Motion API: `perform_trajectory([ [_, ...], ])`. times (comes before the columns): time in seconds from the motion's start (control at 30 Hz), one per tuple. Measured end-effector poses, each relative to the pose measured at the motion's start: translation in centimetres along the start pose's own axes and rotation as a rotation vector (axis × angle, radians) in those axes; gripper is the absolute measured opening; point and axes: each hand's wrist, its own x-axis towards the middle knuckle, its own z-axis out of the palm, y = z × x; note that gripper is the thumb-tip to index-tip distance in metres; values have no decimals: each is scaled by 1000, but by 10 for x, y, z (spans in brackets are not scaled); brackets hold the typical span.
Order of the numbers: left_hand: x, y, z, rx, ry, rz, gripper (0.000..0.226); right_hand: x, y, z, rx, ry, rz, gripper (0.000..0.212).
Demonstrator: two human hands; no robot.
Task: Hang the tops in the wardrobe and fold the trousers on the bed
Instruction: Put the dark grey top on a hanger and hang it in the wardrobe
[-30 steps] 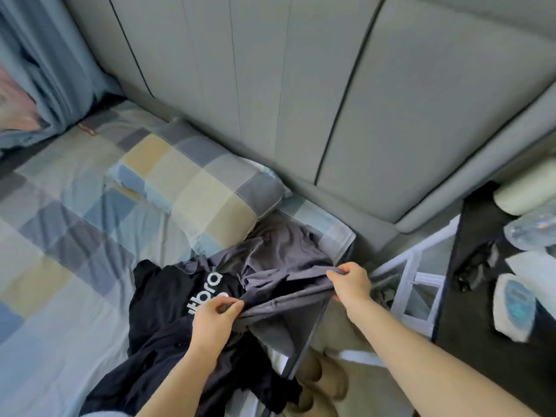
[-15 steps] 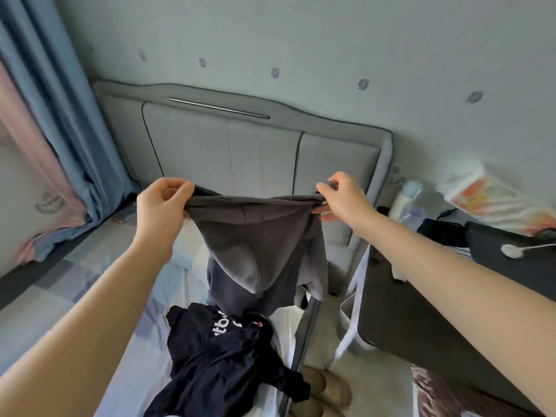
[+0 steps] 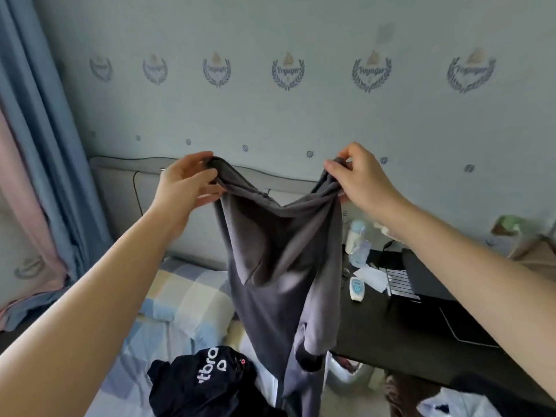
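Note:
Grey trousers (image 3: 279,266) hang in the air in front of me, held up by the waistband. My left hand (image 3: 185,183) grips the waistband's left end and my right hand (image 3: 359,176) pinches its right end; the band sags between them. The legs dangle down over the bed's right edge. A black top with white lettering (image 3: 207,383) lies crumpled on the checked bed (image 3: 144,350) below.
A checked pillow (image 3: 192,299) lies against the grey padded headboard (image 3: 120,191). A dark desk (image 3: 406,332) at right carries bottles (image 3: 356,242), a small white device (image 3: 357,288) and papers. Blue and pink curtains (image 3: 39,176) hang at left.
Both hands have lifted the grey trousers off the bed up to chest height and spread the waistband wider. My view has tilted up to the wall.

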Motion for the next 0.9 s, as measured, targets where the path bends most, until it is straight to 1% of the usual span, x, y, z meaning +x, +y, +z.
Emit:
perform_trajectory([
  [0.07, -13, 7, 25, 7, -70, -9, 39, -19, -3, -23, -63, -52, -14, 19],
  [0.1, -18, 10, 37, 11, -90, -7, 40, -30, -4, -34, -91, -110, -7, 20],
  [0.13, -24, 12, 50, 7, -107, -8, 40, -42, -5, -44, -127, -177, 8, 19],
  [0.2, -39, 20, 82, -41, -164, -32, 31, -71, -3, -68, -162, -315, 67, 18],
  [0.27, -58, 26, 121, -85, -271, -49, 22, -103, -1, -94, -94, -429, 155, 17],
  [0.3, -70, 30, 139, -94, -329, -51, 22, -117, -1, -107, -62, -494, 186, 16],
  [0.4, -108, 40, 194, -96, -511, -69, 29, -158, -3, -151, -137, -729, 280, 17],
  [0.43, -122, 45, 211, -94, -571, -72, 30, -168, 0, -165, -177, -758, 328, 23],
  [0.47, -135, 50, 227, -85, -632, -70, 30, -177, 2, -178, -219, -721, 356, 30],
  [0.57, -177, 66, 275, -88, -838, -42, 28, -197, 18, -219, -428, -383, 300, 44],
  [0.6, -190, 70, 289, -80, -917, -28, 28, -205, 21, -228, -415, -345, 293, 44],
  [0.63, -204, 73, 305, -68, -993, -17, 27, -215, 24, -239, -343, -352, 303, 36],
  [0.7, -224, 79, 330, -18, -1086, 9, 25, -234, 29, -257, -207, -384, 358, 14],
  [0.73, -230, 80, 339, 14, -1107, 20, 24, -244, 30, -266, -169, -369, 399, 9],
  [0.77, -238, 80, 350, 45, -1115, 24, 22, -258, 33, -280, -142, -347, 446, 10],
  [0.87, -247, 67, 372, 178, -1059, -31, 17, -293, 30, -313, 12, -265, 588, 32],
  [0.9, -251, 58, 380, 218, -1036, -64, 18, -303, 29, -323, 92, -216, 613, 33],
])
